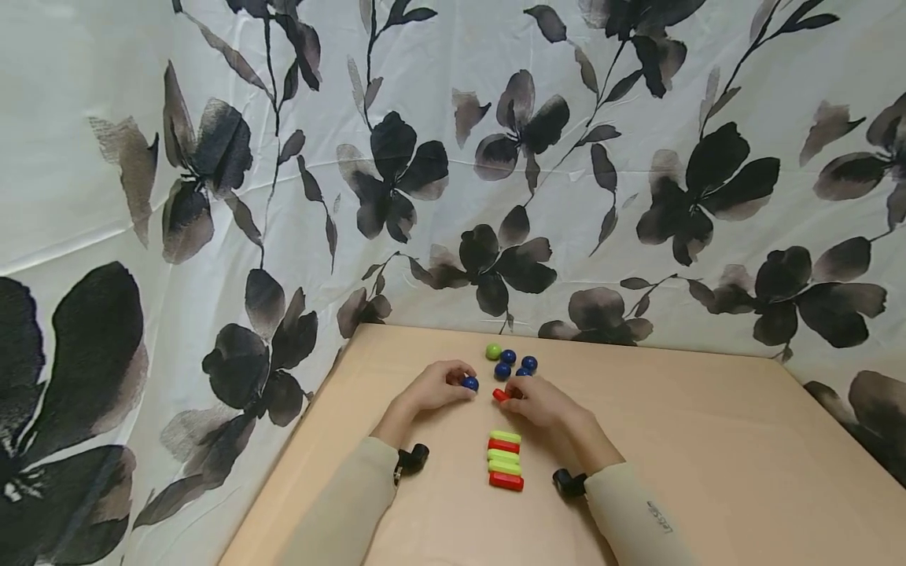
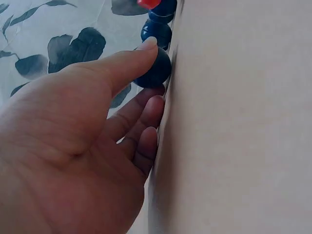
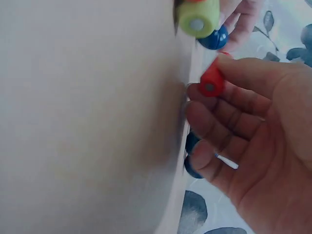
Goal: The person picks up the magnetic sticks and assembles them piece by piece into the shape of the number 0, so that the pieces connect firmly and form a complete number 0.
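Observation:
In the head view, my left hand pinches a blue ball between thumb and fingers, low over the table. The left wrist view shows the thumb tip on that dark ball, the other fingers curled beneath. Just to the right, my right hand pinches a short red rod by one end. A grey metallic disc shows at the end of this red rod in the right wrist view. Nearer to me, yellow-green rods and red rods lie alternating in a column.
Beyond the hands, a green ball sits beside several blue balls, one partly hidden by the right hand. The wooden table meets a floral cloth at its back and left edges. Each wrist carries a small black camera.

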Tool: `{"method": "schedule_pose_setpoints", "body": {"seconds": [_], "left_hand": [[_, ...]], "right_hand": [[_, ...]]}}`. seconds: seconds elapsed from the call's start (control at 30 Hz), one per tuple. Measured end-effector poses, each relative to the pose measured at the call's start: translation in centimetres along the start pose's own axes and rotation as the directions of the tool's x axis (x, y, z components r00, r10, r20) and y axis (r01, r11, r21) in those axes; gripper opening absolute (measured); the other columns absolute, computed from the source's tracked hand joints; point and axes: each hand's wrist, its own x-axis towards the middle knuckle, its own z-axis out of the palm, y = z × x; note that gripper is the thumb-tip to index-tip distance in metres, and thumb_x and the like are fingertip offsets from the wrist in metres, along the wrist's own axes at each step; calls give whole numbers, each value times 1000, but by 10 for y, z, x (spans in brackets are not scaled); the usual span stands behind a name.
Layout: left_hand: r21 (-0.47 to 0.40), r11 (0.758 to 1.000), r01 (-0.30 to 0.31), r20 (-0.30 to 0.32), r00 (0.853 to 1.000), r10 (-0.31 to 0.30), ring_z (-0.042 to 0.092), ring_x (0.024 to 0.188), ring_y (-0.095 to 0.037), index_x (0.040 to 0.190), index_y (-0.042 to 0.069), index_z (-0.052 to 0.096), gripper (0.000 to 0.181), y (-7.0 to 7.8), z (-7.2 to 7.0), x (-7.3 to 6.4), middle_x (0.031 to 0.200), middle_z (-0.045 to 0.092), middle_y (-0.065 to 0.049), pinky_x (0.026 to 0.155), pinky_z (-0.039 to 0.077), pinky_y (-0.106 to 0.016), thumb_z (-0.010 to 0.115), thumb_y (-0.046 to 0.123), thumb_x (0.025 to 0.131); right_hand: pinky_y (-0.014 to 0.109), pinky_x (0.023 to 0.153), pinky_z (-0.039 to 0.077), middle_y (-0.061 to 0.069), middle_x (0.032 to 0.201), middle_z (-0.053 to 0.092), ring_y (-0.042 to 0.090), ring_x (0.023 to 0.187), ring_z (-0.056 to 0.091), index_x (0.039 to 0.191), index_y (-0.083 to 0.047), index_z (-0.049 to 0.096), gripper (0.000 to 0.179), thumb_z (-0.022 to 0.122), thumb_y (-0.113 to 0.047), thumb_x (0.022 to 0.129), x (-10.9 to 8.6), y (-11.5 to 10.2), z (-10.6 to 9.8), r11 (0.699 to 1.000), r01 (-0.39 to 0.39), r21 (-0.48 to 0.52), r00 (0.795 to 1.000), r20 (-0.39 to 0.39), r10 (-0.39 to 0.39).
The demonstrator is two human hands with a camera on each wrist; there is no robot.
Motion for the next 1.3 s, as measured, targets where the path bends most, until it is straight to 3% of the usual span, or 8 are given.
{"method": "schedule_pose_setpoints", "body": {"seconds": [0.17, 0.43, 0.63, 0.93, 1.3], "left_hand": [[-26, 1000, 9, -28, 1000, -10, 64, 91, -12, 122, 14, 72, 35, -2, 4, 1, 103, 73, 2, 85, 51, -29, 84, 24, 90], [-86, 996, -12, 19, 1000, 14, 62, 95, -16, 125, 16, 72, 37, 6, 7, 1, 109, 74, 1, 88, 51, -31, 83, 25, 91], [-63, 998, -26, 0, 1000, 26, 64, 95, -15, 126, 14, 74, 37, 5, 7, 2, 109, 76, 0, 90, 52, -33, 82, 24, 92], [-70, 997, -21, 2, 1000, 21, 65, 95, -16, 129, 12, 74, 39, 5, 6, 1, 110, 77, -1, 91, 53, -36, 81, 25, 93], [-72, 997, -10, 6, 1000, 10, 65, 95, -16, 129, 13, 74, 39, 5, 9, -2, 113, 77, -1, 91, 54, -36, 80, 25, 93]], "right_hand": [[36, 86, 56, -2, 97, 67, 18, 87, 58, 111, -16, 73, 14, 73, -23, 98, 6, 3, -3, 1000, 16, 10, 996, -82, -15], [38, 93, 56, -3, 103, 69, 18, 92, 57, 118, -19, 75, 21, 75, -21, 97, 15, 3, -4, 996, 62, -60, 986, -151, -70], [32, 84, 54, -4, 106, 74, 16, 90, 57, 119, -18, 79, 23, 76, -20, 96, 19, 3, -4, 991, 95, -89, 986, -131, -106], [27, 68, 45, -2, 108, 76, 18, 86, 53, 121, -21, 80, 28, 78, -17, 94, 18, 6, -4, 998, 57, -8, 990, -132, -58], [27, 70, 47, -1, 112, 77, 19, 90, 55, 119, -19, 81, 27, 79, -14, 93, 14, 6, 0, 998, 54, 38, 989, -143, -48]]}}
